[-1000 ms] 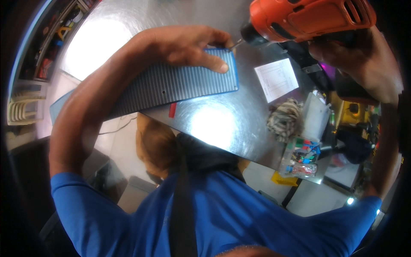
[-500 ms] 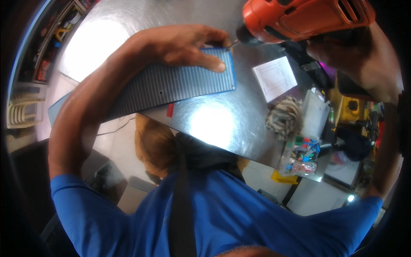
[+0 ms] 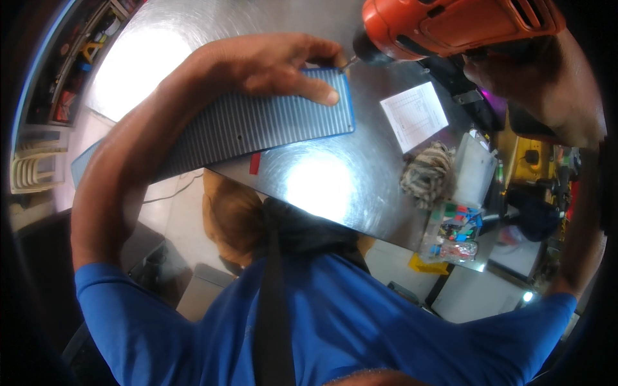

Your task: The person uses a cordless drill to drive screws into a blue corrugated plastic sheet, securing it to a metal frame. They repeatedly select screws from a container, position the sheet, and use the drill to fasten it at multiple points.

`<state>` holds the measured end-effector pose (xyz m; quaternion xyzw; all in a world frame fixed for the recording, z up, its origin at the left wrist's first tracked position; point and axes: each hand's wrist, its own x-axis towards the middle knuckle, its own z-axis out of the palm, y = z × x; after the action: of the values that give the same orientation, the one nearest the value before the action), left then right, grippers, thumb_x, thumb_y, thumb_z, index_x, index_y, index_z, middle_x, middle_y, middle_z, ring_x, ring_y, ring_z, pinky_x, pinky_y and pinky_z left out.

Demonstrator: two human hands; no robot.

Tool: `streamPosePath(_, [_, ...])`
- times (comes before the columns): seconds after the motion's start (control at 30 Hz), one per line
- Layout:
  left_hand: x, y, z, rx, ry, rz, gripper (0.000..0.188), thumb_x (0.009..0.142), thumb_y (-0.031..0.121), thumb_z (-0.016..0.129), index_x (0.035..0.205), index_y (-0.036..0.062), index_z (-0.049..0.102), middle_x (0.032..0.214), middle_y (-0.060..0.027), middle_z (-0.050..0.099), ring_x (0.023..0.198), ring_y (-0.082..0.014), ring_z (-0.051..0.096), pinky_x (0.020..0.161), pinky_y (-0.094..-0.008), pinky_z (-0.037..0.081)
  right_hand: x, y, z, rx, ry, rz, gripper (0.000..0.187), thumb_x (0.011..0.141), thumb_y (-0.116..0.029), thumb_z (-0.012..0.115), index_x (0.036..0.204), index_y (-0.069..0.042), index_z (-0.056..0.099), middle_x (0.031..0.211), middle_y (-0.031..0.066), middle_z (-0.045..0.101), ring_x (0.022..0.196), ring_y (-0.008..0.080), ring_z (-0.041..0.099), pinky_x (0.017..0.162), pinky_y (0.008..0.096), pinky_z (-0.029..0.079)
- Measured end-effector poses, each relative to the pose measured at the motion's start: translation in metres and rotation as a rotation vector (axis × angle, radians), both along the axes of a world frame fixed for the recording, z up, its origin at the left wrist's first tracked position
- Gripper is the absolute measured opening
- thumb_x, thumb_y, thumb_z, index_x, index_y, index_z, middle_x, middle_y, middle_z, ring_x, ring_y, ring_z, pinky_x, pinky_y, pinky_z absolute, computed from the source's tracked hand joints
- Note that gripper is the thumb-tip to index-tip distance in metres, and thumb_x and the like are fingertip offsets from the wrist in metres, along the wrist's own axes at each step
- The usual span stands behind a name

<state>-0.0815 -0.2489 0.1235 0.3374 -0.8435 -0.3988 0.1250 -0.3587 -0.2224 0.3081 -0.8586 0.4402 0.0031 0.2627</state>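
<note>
A long ribbed panel (image 3: 257, 122), silvery with a blue edge, lies across the metal table and reaches past its left side. Over its far edge, near the right end, my left hand (image 3: 283, 71) is closed, thumb on the ribbed face and fingers at the back edge. Small dark holes show in the panel. My right hand (image 3: 541, 90) grips the handle of an orange power drill (image 3: 450, 26), partly cut off by the top of the view. The drill's thin bit (image 3: 349, 64) meets the panel's far right corner, close to my left fingertips.
On the shiny metal table (image 3: 380, 193) lie a printed paper (image 3: 414, 116), a bundle of striped cloth (image 3: 427, 174), a white box (image 3: 475, 170) and a plastic bag of small coloured parts (image 3: 454, 231). Stacked plastic chairs (image 3: 38, 168) stand far left. A red piece (image 3: 255, 163) sits by the panel.
The drill has shifted very slightly left and up, with its bit still at the panel's corner. My left hand and the panel have barely moved.
</note>
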Motion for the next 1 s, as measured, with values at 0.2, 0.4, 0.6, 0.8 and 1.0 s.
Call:
streamPosePath(0.2, [0.003,-0.001,-0.011,-0.044,0.022,0.008,0.089,0.08,0.075,0.062,0.13,0.0013,0.059,0.111,-0.0211,0.068,0.1,-0.034,0.069,0.092,-0.0433,0.054,0.004,-0.008,0.002,0.0,0.005,-0.002,0.04,0.084,-0.008,0.079,0.12,-0.002,0.063,0.105,0.0097,0.073,0.093,0.018,0.07,0.082,0.0331,0.057])
streamPosePath(0.4, [0.002,-0.004,-0.01,-0.04,0.02,-0.008,0.088,0.081,0.075,0.063,0.128,0.0016,0.06,0.11,-0.0203,0.068,0.099,-0.0339,0.069,0.09,-0.044,0.055,0.004,-0.012,0.001,0.001,0.011,-0.004,0.04,0.084,-0.008,0.079,0.12,-0.002,0.064,0.105,0.0097,0.073,0.093,0.0181,0.07,0.082,0.0332,0.057])
streamPosePath(0.6, [0.002,-0.002,-0.012,-0.01,0.044,-0.015,0.084,0.081,0.073,0.064,0.125,0.002,0.061,0.105,-0.0195,0.069,0.095,-0.033,0.07,0.088,-0.0443,0.055,0.005,-0.014,0.002,-0.003,0.008,0.013,0.039,0.083,-0.008,0.079,0.119,-0.002,0.064,0.105,0.0098,0.073,0.093,0.0182,0.07,0.082,0.0333,0.057])
streamPosePath(0.8, [0.0,-0.003,-0.012,-0.071,0.043,-0.005,0.081,0.083,0.072,0.063,0.124,0.0024,0.061,0.103,-0.0187,0.069,0.093,-0.0314,0.07,0.085,-0.043,0.055,0.004,-0.017,0.004,-0.012,0.02,0.014,0.039,0.083,-0.008,0.079,0.119,-0.002,0.065,0.105,0.0099,0.073,0.093,0.0183,0.07,0.083,0.0334,0.057])
streamPosePath(1.0, [0.002,-0.003,-0.016,-0.057,0.08,-0.018,0.077,0.084,0.072,0.062,0.121,0.0039,0.063,0.097,-0.0155,0.068,0.087,-0.0286,0.069,0.081,-0.0417,0.055,0.006,-0.019,0.003,-0.009,0.015,0.025,0.038,0.083,-0.008,0.079,0.118,-0.002,0.065,0.105,0.01,0.073,0.092,0.0184,0.07,0.083,0.0335,0.057])
